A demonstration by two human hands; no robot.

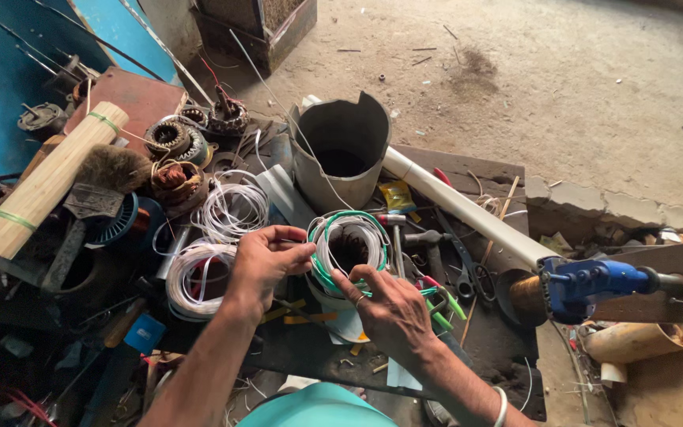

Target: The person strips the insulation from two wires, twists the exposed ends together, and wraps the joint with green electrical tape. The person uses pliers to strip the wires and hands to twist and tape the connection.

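At the centre of the frame, the left hand (266, 257) pinches the rim of a white-and-green wire coil (349, 241); the right hand (389, 310) has its grip on the coil's lower edge; more white coils (215, 237) lie just left; a grey bucket (341, 150) stands behind.

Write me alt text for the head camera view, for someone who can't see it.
Seen from above, a person's left hand and right hand hold a coil of white and green wire over a cluttered workbench. Around it lie more white wire coils, a cut grey bucket, a white pipe and a blue hand winder.
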